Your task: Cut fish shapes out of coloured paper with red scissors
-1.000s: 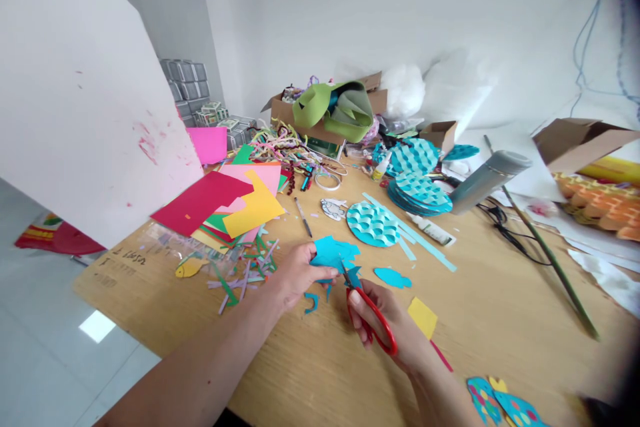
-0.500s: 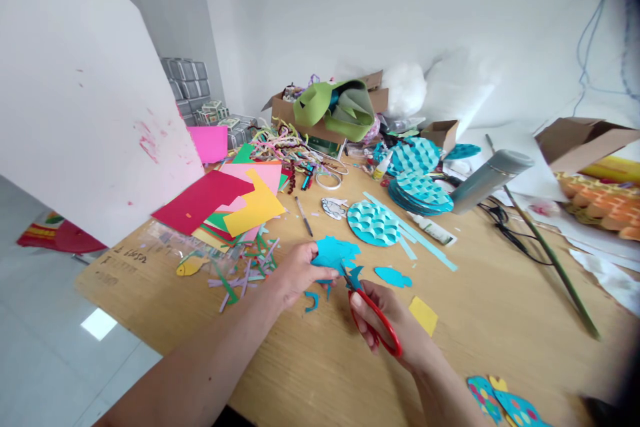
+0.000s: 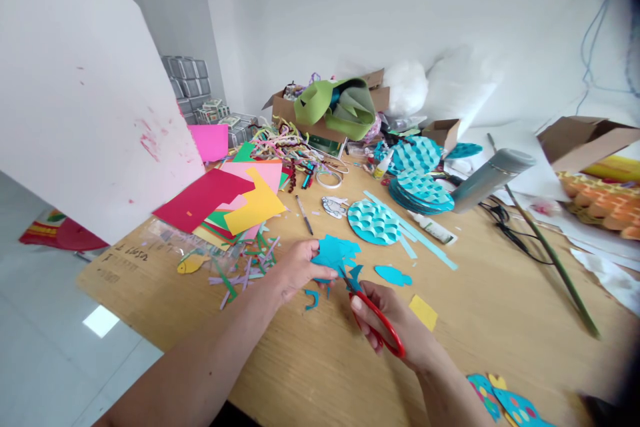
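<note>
My left hand pinches a jagged piece of blue paper between thumb and fingers. In my right hand are red-handled scissors, their blades at the lower right edge of that paper. A narrow blue bit of paper sticks out beside the blades. Below my left fingertips lies a small curved blue scrap. A blue fish-shaped cutout rests to the right of the held paper, and a yellow paper piece is just right of my right hand.
Coloured sheets and paper strips lie on the left. Behind my hands are a pen and a scaled blue oval. A grey bottle and a long green stick are on the right.
My right hand and the scissors have shifted very slightly right and down. The blue paper in my left hand looks nearly the same.
</note>
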{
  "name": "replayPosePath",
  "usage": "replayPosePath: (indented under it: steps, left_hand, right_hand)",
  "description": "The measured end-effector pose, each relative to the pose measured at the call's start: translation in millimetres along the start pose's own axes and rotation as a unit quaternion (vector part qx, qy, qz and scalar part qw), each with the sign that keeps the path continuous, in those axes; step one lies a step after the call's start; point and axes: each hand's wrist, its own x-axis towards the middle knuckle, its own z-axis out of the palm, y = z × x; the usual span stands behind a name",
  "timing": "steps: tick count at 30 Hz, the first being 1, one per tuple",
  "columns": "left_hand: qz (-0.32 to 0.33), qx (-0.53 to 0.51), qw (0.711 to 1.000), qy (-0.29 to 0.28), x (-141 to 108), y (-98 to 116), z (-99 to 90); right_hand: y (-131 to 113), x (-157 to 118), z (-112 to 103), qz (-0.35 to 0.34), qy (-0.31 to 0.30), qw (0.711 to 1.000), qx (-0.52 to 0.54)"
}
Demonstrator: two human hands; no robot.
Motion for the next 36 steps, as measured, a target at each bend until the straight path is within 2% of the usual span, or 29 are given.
replayPosePath:
  steps: [9,19,36]
  left_hand:
    - [-0.029,0.01,1.0,-0.007,-0.9,4.0,1.1]
    - [-0.032,-0.007,0.999,-0.017,-1.1,4.8,-0.5]
    - [-0.035,-0.002,0.999,-0.008,-0.8,4.4,0.5]
  right_hand:
    - [-3.1,-1.3,-1.5,0.027,-0.007,0.999,-0.038]
    - [-4.7,-1.5,-1.7,0.045,-0.004,0.998,-0.036]
    - [0.4,2.2,-0.5,0.042,0.0,0.999,-0.035]
